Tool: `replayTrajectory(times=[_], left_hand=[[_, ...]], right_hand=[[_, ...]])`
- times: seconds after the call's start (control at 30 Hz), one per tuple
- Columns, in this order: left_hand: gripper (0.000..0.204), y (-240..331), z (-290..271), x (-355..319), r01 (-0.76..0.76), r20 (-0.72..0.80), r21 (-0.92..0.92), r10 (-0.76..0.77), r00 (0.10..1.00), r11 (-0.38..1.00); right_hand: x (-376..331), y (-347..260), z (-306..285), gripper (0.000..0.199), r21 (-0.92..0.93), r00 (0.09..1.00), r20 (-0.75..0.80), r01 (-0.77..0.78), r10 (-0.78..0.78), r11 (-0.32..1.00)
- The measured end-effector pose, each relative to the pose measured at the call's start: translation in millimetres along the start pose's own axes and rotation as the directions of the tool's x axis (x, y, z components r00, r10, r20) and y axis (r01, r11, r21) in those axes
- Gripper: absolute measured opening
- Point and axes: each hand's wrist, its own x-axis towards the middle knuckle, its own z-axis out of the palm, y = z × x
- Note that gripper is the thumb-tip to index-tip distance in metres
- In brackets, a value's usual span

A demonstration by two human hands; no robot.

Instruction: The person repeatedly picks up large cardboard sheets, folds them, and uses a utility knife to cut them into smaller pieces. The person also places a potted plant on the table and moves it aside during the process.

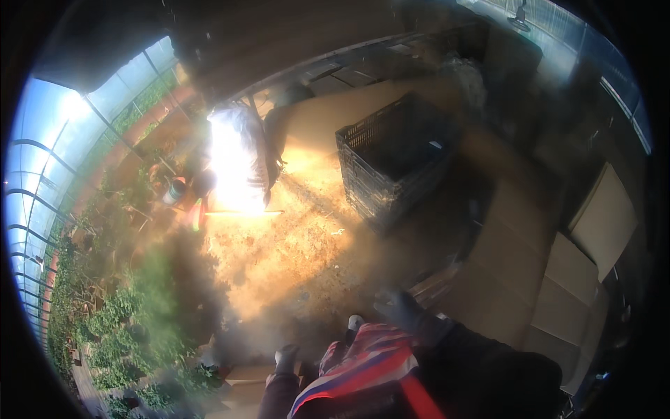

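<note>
My left hand (286,359), in what looks like a grey and white glove, is low in the head view beside a piece of brown cardboard (248,377). Its fingers are too small and dim to read. Further right, my right hand (403,311) is a dark, gloved shape in shadow, reaching forward from a dark sleeve. Blur hides its fingers, and I cannot make out anything in it. Between my arms hangs a red, white and blue patterned cloth (366,366) over my body. A shoe tip (355,322) shows just beyond it.
A stack of black plastic crates (377,185) stands ahead on the sunlit dirt floor (279,258). Left of it is a glaring, pale sack (237,157). Green plants (125,328) line the left side. Flattened cardboard sheets (513,244) lie along the right.
</note>
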Motion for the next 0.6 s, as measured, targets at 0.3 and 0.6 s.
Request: replayTrajectory(times=[0.3, 0.6], left_hand=[[0.020, 28.9, -91.6, 142.1, 0.451, 0.237, -0.249, -0.398, 0.886, 0.857], [0.031, 247.2, -183.8, 599.0, 0.080, 0.205, -0.164, -0.045, 0.978, 0.983]], right_hand=[[328.6, -34.2, 28.8, 0.046, 0.021, 0.998, -0.033, -0.047, 0.047, 0.999], [550.8, 22.9, 39.6, 0.066, 0.196, 0.929, -0.185, -0.286, 0.322, 0.938]])
